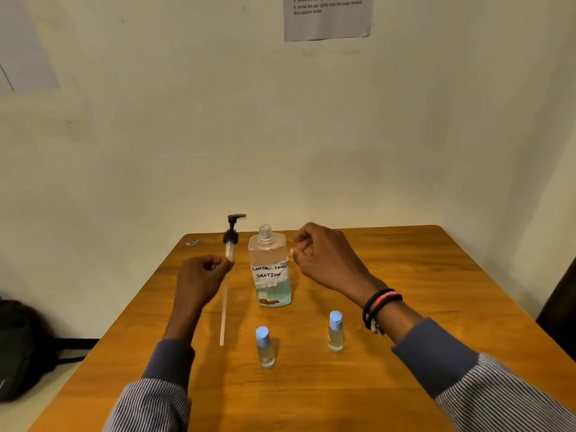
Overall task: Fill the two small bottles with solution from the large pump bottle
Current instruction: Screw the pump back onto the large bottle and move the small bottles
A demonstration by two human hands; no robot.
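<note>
The large clear bottle [270, 269] labelled "contact lens solution" stands mid-table with its neck open and blue liquid in its lower part. My left hand [201, 280] pinches the removed black pump [232, 235] by its stem, upright to the left of the bottle, the long dip tube [223, 316] hanging down to the table. My right hand [324, 258] hovers just right of the bottle, fingers loosely curled and holding nothing. Two small bottles with blue caps on stand nearer me, one [265, 347] in front of the large bottle, the other [335, 332] to its right.
The wooden table [436, 291] stands against a pale wall, with its left edge running diagonally past my left arm. A dark bag [18, 347] lies on the floor at the left. A printed sheet [327, 17] hangs on the wall above.
</note>
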